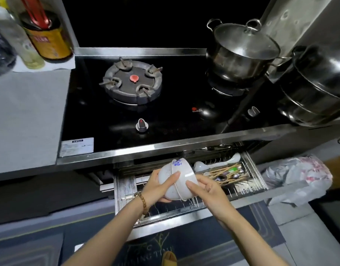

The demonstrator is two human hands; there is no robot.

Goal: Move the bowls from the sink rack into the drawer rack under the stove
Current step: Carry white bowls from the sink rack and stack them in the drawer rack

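1. The bowls (175, 179), nested and tipped on edge, hang just above the open drawer rack (125, 191), left of the cutlery (228, 174).
2. The left hand (155, 189) cups the stack from below with its thumb across it, and the right hand (207, 189) grips the outer bowl's side. Hold firm with both.
3. Lower the rims between the wires, not onto them.
4. Part one bowl at a time, since glazed sides probably slip.

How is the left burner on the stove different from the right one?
The left burner is bare, its grey ring and red centre showing; the right burner carries a lidded steel pot and is mostly hidden. Both sit on the black stove top.
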